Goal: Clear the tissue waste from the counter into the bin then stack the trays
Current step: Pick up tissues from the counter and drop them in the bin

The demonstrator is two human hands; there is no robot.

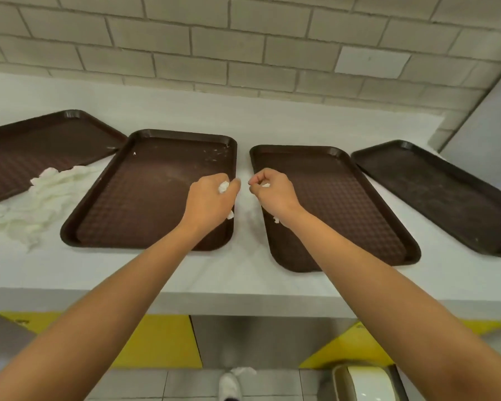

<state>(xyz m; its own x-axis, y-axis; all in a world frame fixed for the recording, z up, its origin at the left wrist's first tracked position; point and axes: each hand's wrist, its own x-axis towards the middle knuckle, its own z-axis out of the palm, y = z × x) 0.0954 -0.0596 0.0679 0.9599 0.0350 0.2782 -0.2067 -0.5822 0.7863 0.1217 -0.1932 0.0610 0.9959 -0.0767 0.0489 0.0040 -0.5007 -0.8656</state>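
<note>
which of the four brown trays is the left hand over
The second brown plastic tray from the left: only its right edge lies under the left hand, which grips crumpled white tissue.

4 brown trays (139,198) flat: 2 under hands, 2 outboard. White tissue pile (49,192) left of left hand (211,198); scraps (223,187) in it & right hand (272,189).

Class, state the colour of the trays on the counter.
Dark brown, with a textured grid surface; the trays show best in the head view.
</note>
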